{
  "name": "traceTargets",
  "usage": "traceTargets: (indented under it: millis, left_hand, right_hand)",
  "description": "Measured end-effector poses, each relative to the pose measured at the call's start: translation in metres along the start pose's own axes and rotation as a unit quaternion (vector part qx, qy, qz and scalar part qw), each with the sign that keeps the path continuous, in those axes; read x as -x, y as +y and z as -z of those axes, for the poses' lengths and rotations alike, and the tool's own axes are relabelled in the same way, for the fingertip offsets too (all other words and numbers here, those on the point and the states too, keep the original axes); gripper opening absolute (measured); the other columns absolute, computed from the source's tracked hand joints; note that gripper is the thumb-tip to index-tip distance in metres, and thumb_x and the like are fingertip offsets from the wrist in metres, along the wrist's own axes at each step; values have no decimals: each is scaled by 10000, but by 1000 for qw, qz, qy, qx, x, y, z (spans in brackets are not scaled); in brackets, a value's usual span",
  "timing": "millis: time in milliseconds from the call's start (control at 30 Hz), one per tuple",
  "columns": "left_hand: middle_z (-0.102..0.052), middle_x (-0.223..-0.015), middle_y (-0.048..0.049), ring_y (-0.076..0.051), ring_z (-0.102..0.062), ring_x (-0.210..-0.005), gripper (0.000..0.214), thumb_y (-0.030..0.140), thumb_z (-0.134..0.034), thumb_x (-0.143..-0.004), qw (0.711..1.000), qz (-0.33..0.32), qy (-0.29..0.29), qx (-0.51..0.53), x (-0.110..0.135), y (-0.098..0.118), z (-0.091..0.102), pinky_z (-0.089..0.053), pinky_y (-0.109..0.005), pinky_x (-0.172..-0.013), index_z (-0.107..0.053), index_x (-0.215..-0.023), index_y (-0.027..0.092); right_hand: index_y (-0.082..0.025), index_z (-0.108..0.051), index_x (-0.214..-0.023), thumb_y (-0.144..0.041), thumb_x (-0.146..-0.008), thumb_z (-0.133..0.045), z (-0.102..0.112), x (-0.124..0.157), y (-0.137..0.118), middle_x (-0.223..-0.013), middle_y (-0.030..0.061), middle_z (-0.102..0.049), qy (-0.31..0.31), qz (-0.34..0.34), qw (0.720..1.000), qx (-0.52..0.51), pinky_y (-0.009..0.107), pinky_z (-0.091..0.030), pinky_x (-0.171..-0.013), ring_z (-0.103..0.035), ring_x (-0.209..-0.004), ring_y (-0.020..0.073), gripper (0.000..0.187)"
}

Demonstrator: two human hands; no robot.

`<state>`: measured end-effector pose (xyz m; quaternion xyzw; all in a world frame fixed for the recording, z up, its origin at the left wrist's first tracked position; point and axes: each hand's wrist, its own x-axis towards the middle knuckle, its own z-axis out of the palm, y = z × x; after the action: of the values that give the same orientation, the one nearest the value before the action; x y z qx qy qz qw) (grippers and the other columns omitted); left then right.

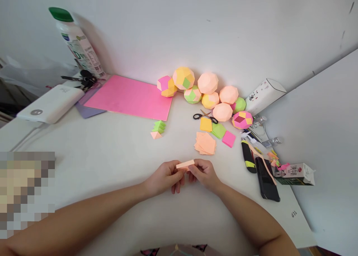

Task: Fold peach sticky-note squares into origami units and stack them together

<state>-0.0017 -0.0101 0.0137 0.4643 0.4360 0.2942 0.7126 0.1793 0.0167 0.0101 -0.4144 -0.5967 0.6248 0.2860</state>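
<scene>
Left hand (161, 177) and right hand (208, 177) pinched the folded peach paper (185, 164) (toward seven o'clock from the peach stack (205, 144)); creasing seemed under way, the next move calling for even pressure.

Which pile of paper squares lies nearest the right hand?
The peach pile, just beyond the right hand; the yellow pile, green pile and pink pile lie farther from it.

Single head-worn camera: looks forward and down across desk (117, 151) toward wall (156, 36); near, wide view.
</scene>
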Motion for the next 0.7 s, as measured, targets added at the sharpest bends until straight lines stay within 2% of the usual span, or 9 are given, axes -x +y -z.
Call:
traceTargets:
  millis: [233, 500, 700]
  left_hand:
    - [-584, -568, 20, -109, -560, -441, 200, 346, -468, -858, 1000, -2, -15, -11, 0, -2, 1, -428, -209, -427, -486, -758, 175]
    - [-589, -582, 27, -108, -564, -449, 112, 248, -467, -830, 999, -3, -22, -25, 1, -4, 0, -425, -209, -429, -480, -745, 177]
    - [-586, -565, 37, -100, -554, -415, 86, 207, -455, -809, 999, 5, -26, -24, 1, -2, 1, -415, -203, -407, -480, -734, 173]
  right_hand:
    - [-150, -566, -729, -326, -783, -603, -2, -1, -3, -597, -8, -543, -27, 12, 999, 14, 227, -397, -499, -487, -528, 100, 188]
    - [-160, -571, -726, -232, -733, -581, 0, -1, 0, -633, 6, -572, -34, 43, 995, 84, 234, -408, -516, -516, -567, 118, 73]
    - [-156, -554, -715, -157, -697, -551, 0, -1, 0, -648, 0, -553, -30, 54, 996, 68, 229, -416, -503, -523, -557, 112, 19]
